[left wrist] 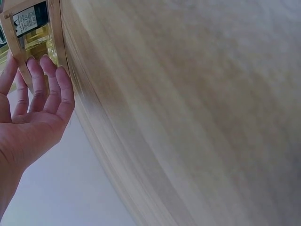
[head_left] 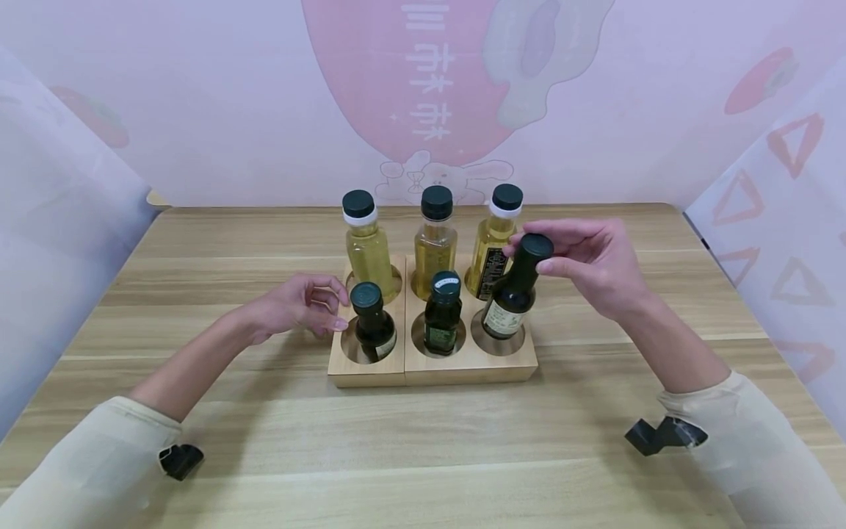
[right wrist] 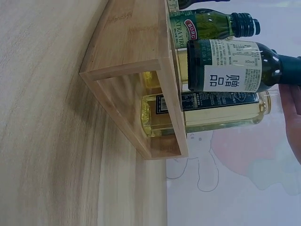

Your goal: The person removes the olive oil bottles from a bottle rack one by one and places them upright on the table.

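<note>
My right hand pinches a dark wine-type bottle with a pale label by its capped neck. The bottle is tilted over the front right hole of a wooden bottle rack; in the right wrist view its base shows just above the rack's top. At the rack's left side is my left hand, fingers loosely bent and gripping nothing, fingertips beside a small dark bottle in the front left hole. A green olive oil bottle stands in the front middle hole.
Three clear bottles of yellow oil stand in the back row: a left one, a middle one and a right one. The rack sits on a wood-grain table. Behind rises a pink printed backdrop.
</note>
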{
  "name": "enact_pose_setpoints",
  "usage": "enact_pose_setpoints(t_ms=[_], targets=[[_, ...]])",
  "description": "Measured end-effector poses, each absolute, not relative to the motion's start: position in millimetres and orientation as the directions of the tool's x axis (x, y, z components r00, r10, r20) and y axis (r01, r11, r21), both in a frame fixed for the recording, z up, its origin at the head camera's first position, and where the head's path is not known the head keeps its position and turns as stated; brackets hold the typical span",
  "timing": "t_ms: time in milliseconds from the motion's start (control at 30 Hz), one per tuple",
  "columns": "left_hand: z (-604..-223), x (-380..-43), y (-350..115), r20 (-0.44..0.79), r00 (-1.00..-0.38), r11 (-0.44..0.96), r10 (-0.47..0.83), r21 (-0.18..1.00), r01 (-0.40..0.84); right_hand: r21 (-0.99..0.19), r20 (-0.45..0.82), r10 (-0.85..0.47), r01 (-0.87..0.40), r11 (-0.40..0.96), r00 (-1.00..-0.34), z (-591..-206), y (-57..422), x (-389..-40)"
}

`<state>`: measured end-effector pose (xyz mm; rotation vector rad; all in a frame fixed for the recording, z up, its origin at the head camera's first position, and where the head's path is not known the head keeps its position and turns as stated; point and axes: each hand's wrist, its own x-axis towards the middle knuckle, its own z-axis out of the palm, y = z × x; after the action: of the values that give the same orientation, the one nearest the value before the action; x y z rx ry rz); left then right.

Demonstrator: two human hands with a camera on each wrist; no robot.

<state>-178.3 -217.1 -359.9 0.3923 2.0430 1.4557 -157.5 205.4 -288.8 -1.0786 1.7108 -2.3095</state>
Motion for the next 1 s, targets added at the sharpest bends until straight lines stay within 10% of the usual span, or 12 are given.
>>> enact_pose_setpoints(t_ms=[1000], targets=[[-358, -177, -218, -0.298, -0.785, 0.372, 0.543, 0.924, -0.093, -0.761, 0.556, -0.367, -0.278, -0.587, -0.746, -284, 219, -164]])
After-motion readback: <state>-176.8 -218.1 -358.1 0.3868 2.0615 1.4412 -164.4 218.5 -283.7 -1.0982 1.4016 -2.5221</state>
